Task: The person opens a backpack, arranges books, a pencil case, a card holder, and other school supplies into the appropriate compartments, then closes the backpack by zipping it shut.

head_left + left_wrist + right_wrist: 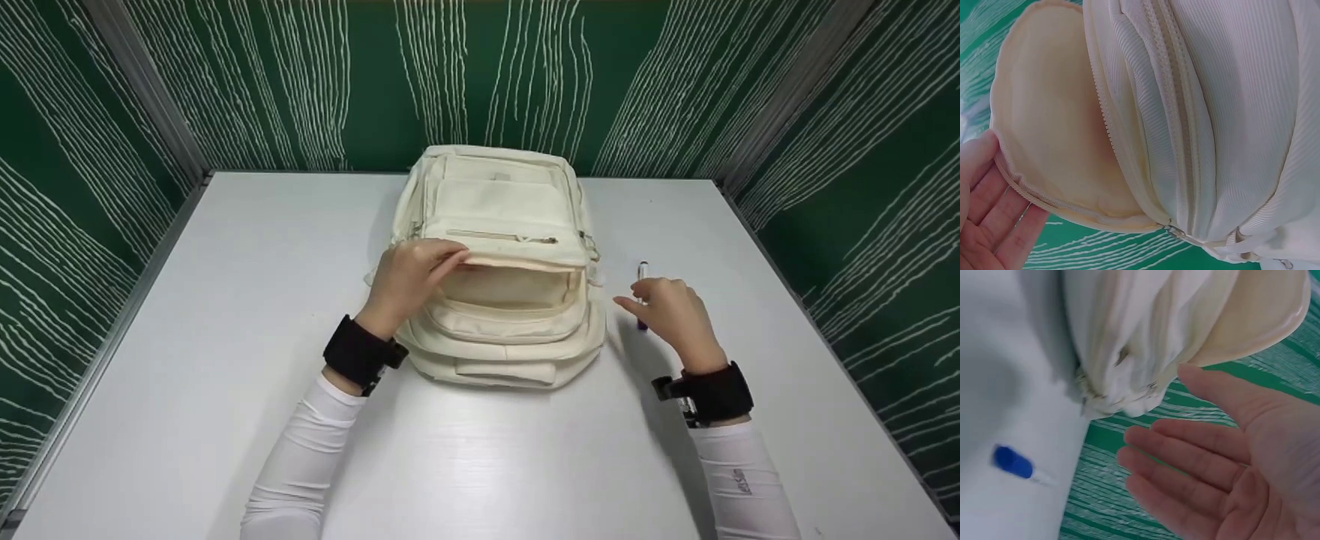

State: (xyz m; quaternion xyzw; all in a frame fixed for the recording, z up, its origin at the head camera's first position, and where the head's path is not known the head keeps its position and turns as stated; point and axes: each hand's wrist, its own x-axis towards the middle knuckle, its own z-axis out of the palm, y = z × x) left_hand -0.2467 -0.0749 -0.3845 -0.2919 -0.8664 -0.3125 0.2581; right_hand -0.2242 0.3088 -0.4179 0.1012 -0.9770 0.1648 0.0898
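A cream backpack [502, 202] lies on the white table with its front pocket [510, 289] unzipped and gaping. At the pocket's upper left edge, my left hand [409, 281] pinches the rim of the flap and holds it up. The left wrist view shows the pale lining of the flap [1050, 112], the thumb on one side and fingers behind its zipper edge. To the right of the bag hovers my right hand [679, 315], empty, fingers relaxed. Partly behind it in the head view is a marker [643, 271]; its blue cap [1013, 461] shows in the right wrist view.
The white table [247, 315] extends on both sides of the bag. Green walls [382, 97] with white wavy lines stand behind it and at both sides, joined by grey corner posts. A zipped slot [499, 236] crosses the bag above the gaping pocket.
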